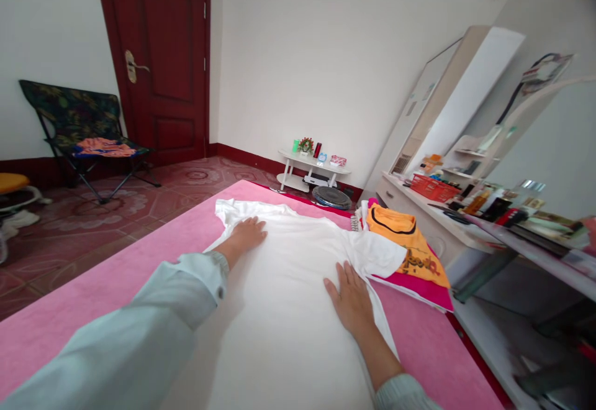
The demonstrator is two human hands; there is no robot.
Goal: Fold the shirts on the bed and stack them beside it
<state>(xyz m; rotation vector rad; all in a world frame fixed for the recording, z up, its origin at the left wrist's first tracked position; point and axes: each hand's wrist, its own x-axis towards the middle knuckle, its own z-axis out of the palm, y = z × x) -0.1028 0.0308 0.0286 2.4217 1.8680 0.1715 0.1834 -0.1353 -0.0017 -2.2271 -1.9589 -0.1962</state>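
A white T-shirt [288, 310] lies spread out on a pink bed cover [433, 360], its neck end away from me and its lower part running out of view at the bottom. My left hand [246, 235] rests flat on the shirt near its left sleeve, fingers stretched out. On the right side, just below the right sleeve, my right hand [351, 298] lies with fingers spread on the fabric. The right sleeve overlaps a pile of folded clothes, topped by an orange shirt [395, 227] with dark print.
A low white table [307, 160] with small items stands by the far wall. On the right is a dressing table [465, 230] with bottles and a red basket [433, 187]. A folding chair [88, 130] holding clothing stands left of the dark red door [158, 56].
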